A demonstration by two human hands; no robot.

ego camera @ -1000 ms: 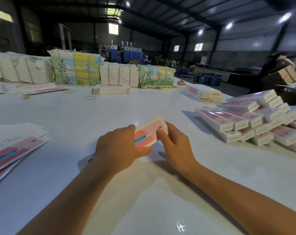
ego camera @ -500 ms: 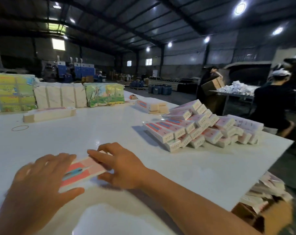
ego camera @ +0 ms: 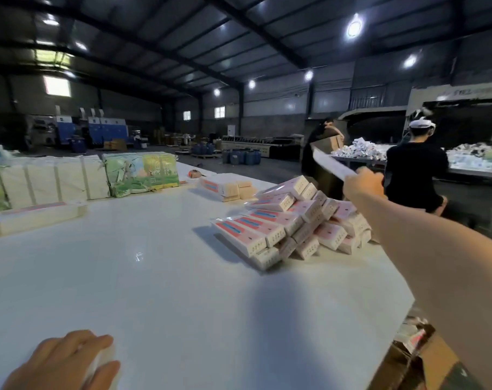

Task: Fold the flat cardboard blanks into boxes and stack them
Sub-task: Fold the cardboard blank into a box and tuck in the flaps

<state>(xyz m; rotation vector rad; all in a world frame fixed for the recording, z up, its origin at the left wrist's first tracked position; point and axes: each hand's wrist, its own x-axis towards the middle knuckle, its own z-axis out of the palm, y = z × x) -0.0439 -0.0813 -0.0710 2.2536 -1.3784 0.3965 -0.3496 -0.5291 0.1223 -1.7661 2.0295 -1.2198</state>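
Observation:
My right hand [ego camera: 364, 182] is stretched out far to the right, above the heap of folded pink-and-white boxes [ego camera: 289, 223], and grips a folded box [ego camera: 330, 164] that shows its white side and tilts up to the left. My left hand [ego camera: 67, 361] lies at the near left of the white table [ego camera: 168, 291] with its fingers spread. Something pale shows under its fingers, but I cannot make out what it is.
Wrapped bundles [ego camera: 84, 181] and a stack of flat blanks [ego camera: 33, 218] line the far left of the table. More boxes [ego camera: 227, 187] sit behind the heap. A cardboard carton [ego camera: 425, 361] stands below the table's right edge. Two people [ego camera: 413, 170] work at another table.
My right hand lifted the box off the table and carried it out right over the heap. My left hand stayed low near the table. My view swung right.

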